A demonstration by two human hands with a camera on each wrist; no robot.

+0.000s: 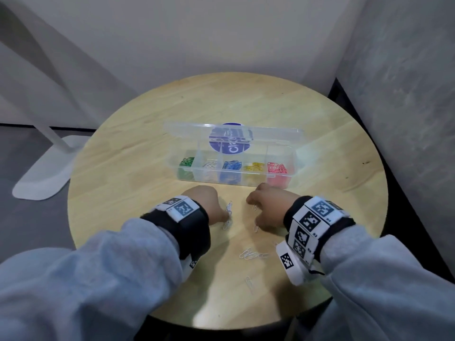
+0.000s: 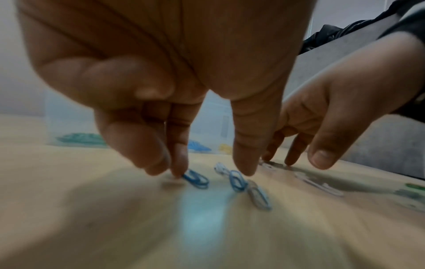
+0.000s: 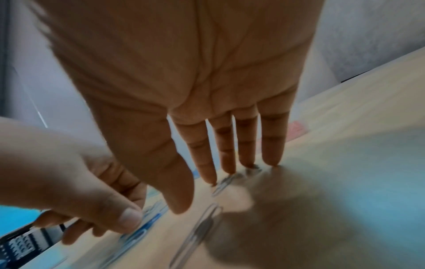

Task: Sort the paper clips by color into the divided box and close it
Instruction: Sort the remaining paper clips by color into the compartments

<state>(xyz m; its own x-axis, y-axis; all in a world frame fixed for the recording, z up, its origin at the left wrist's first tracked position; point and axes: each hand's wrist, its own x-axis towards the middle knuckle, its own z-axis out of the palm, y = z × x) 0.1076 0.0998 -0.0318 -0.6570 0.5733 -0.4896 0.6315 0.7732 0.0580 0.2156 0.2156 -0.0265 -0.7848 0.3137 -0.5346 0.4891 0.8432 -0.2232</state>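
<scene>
A clear divided box (image 1: pixel 293 159) stands open at the middle of the round wooden table (image 1: pixel 147 148), its lid (image 1: pixel 187 134) tipped back. Its compartments hold green (image 1: pixel 186 162), white, blue (image 1: pixel 231 165), yellow and red (image 1: pixel 277 167) paper clips. Both hands work just in front of it. My left hand (image 1: pixel 216 212) (image 2: pixel 209 171) presses two fingertips (image 2: pixel 178 172) on one end of a bluish-looking clip (image 2: pixel 196 179), thumb apart beside another clip (image 2: pixel 238 182). My right hand (image 1: pixel 266 207) (image 3: pixel 207 191) is spread, straight fingertips (image 3: pixel 247 163) touching pale clips (image 3: pixel 226 180) on the wood.
Loose pale clips lie near the front: a cluster (image 1: pixel 250 254), a single one (image 1: pixel 250 283) and one by the right thumb (image 1: pixel 256 228). A white stand base (image 1: pixel 41 178) sits on the floor to the left. A grey wall (image 1: pixel 406 119) closes in on the right.
</scene>
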